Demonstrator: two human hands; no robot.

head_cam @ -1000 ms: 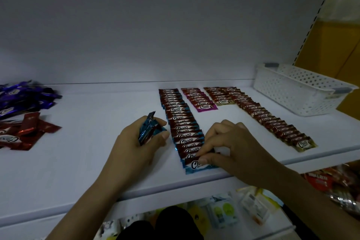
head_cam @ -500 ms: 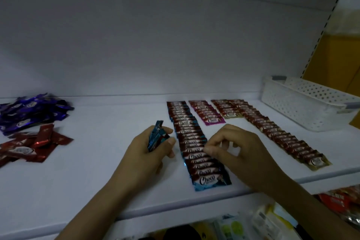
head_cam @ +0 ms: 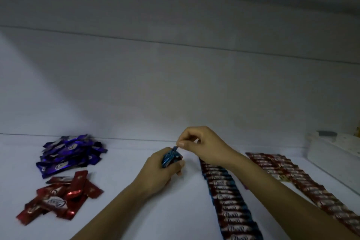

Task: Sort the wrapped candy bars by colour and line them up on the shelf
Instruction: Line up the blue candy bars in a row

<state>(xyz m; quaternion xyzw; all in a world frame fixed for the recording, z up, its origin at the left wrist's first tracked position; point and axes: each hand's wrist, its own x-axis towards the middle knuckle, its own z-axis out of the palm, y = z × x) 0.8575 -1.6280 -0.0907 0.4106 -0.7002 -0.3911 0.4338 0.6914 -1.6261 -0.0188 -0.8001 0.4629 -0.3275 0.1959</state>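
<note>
A small bundle of blue-wrapped bars [head_cam: 169, 159] is held upright near the centre of the frame by the left hand [head_cam: 159, 173], whose grip is closed round it with fingers and thumb curled. The upper end of one bar in the bundle is pinched between thumb and forefinger of the right hand [head_cam: 204, 142] — a narrow grip, just above the left hand. On the white shelf [head_cam: 126, 191] a long overlapped row of blue-edged bars [head_cam: 228, 198] is laid from centre right down to the lower edge. A second row [head_cam: 311, 193] is seen further right, its edge colour hard to tell. At the left, a purple pile [head_cam: 68, 154] is heaped just above a red pile [head_cam: 60, 198] — both loose and unsorted. A white basket [head_cam: 329, 154] is set at the right edge
</note>
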